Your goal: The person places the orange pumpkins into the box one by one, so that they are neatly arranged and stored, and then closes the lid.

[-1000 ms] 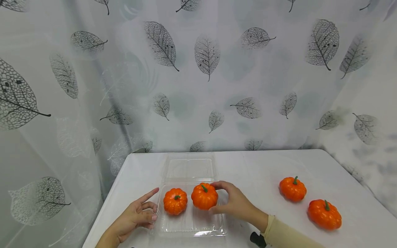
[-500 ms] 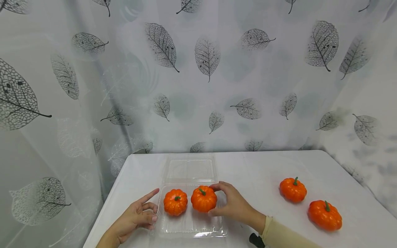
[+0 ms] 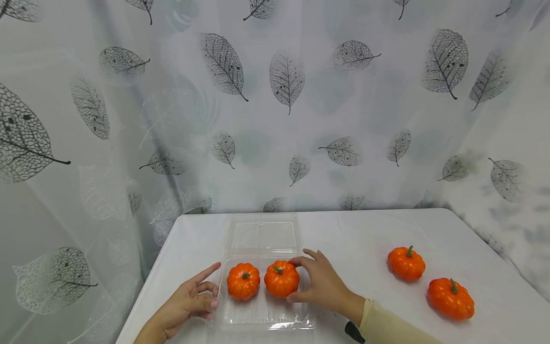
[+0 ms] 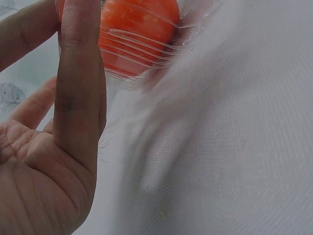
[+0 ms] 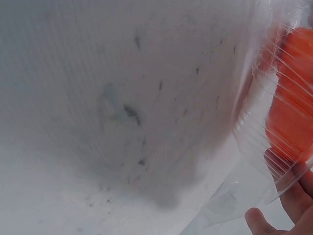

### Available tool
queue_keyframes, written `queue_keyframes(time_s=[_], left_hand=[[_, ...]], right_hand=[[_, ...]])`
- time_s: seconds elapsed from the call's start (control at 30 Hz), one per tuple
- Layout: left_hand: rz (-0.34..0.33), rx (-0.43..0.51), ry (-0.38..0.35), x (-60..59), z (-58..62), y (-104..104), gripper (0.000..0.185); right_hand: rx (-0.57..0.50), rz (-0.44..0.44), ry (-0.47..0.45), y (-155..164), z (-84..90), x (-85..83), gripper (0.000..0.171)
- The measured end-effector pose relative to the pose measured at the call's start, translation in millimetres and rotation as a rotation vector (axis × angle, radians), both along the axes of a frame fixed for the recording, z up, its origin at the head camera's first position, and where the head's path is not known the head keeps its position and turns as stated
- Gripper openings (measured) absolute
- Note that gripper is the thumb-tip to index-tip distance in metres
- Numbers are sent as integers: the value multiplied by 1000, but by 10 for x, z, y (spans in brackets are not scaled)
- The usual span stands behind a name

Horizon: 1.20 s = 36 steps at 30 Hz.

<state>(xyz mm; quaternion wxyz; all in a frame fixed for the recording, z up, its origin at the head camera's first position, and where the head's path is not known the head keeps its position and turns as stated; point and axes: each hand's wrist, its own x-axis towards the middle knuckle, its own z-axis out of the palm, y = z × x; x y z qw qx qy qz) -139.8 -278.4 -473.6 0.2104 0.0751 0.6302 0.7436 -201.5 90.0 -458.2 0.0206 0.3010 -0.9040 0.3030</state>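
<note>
On the white table (image 3: 369, 229) the clear clamshell tray (image 3: 266, 317) holds two pumpkins, my right hand (image 3: 324, 286) pinching the second pumpkin (image 3: 281, 279) as I seat it, left hand (image 3: 189, 301) spread at the tray's edge; I'd judge release, then reach for the loose pumpkin (image 3: 406, 263).

Both hands bare, no rings or gloves showing. The right hand (image 3: 323, 286) comes out of a pale beige long sleeve (image 3: 393, 327), lower right, with a small black strap (image 3: 354, 331) under the cuff. The left hand (image 3: 189, 302) has an unsleeved forearm.
</note>
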Motion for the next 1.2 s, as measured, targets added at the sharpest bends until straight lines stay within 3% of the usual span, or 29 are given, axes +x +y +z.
queue_keyframes(time_s=[0.27, 0.47, 1.2], left_hand=[[-5, 6, 7, 5, -13, -7, 87], [-5, 9, 9, 9, -11, -2, 87], [-18, 29, 15, 10, -32, -6, 87]], right_hand=[[149, 6, 155, -39, 35, 36, 71], [241, -16, 202, -95, 56, 60, 72], [197, -42, 216, -96, 12, 92, 76]])
